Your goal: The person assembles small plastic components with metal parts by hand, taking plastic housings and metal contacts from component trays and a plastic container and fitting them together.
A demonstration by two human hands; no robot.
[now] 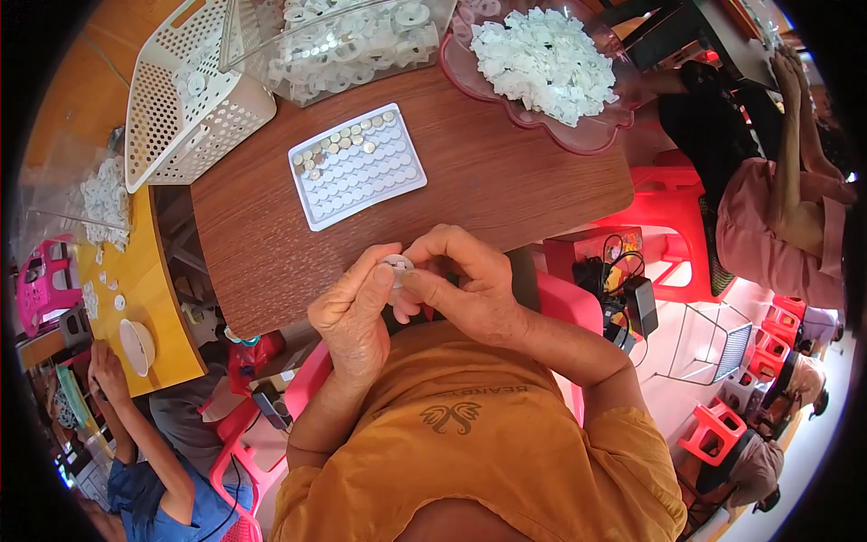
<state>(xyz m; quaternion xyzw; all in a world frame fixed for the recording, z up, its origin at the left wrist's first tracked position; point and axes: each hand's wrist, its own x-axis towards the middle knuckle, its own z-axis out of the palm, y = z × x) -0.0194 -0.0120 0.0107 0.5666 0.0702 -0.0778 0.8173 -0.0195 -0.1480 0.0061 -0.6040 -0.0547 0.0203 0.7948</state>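
Close to my body, just over the table's front edge, both hands meet around a small round white plastic piece (397,263). My left hand (355,298) pinches it from the left between thumb and fingers. From the right, my right hand (465,278) closes thumb and index finger on its lower side; the fingertips hide part of it. Beyond my hands lies a white tray (361,200) with rows of round pockets. Several small silvery-gold discs (345,142) sit in its far rows, while the nearer pockets show white.
At the back stand a white perforated basket (203,135), a clear bin (352,68) of white plastic rings and a pink bowl (578,135) heaped with white pieces. The brown table (506,181) ends before me. Co-workers sit left and right; a red stool (668,226) stands right.
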